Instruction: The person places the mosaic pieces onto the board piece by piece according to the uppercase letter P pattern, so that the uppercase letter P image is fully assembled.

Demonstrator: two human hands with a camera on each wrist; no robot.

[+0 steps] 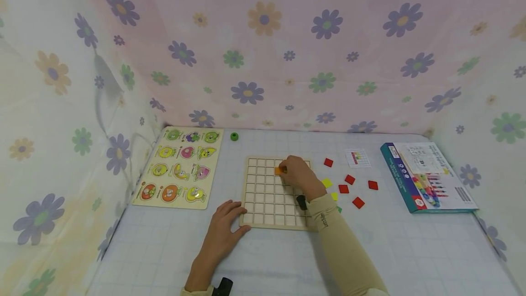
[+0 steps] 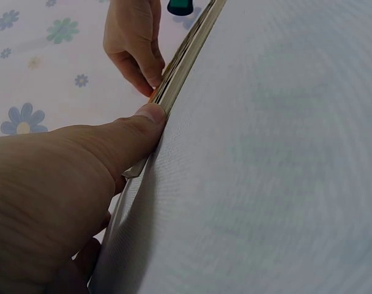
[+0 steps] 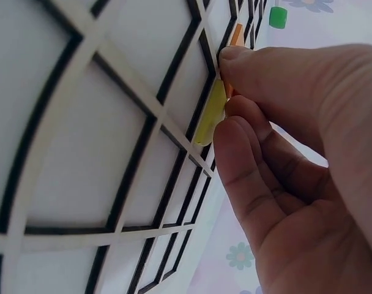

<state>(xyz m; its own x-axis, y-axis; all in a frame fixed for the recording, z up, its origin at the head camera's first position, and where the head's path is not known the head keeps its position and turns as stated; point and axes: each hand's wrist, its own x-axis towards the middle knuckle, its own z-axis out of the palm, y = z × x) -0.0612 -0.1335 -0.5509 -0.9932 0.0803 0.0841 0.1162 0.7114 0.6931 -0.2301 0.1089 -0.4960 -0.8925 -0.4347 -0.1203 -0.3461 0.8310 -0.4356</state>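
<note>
A wooden grid board (image 1: 263, 205) lies on the table with square cells. Over its upper part, my right hand (image 1: 299, 175) pinches a small orange square tile (image 3: 236, 38) between thumb and fingers, against the board. Right beside those fingertips is a yellow tile (image 3: 212, 113); whether it is seated in a cell or touched by the fingers, I cannot tell. My left hand (image 1: 222, 229) rests at the board's near left corner, fingers along the left side. Its thumb (image 2: 134, 131) presses the board's edge.
Red tiles (image 1: 358, 202), yellow tiles (image 1: 326, 182) and a green tile (image 1: 339, 209) lie right of the board, near a small pattern card (image 1: 358, 158). A box (image 1: 431, 179) is far right, a fruit puzzle board (image 1: 176, 168) left, a green bead (image 1: 234, 136) behind.
</note>
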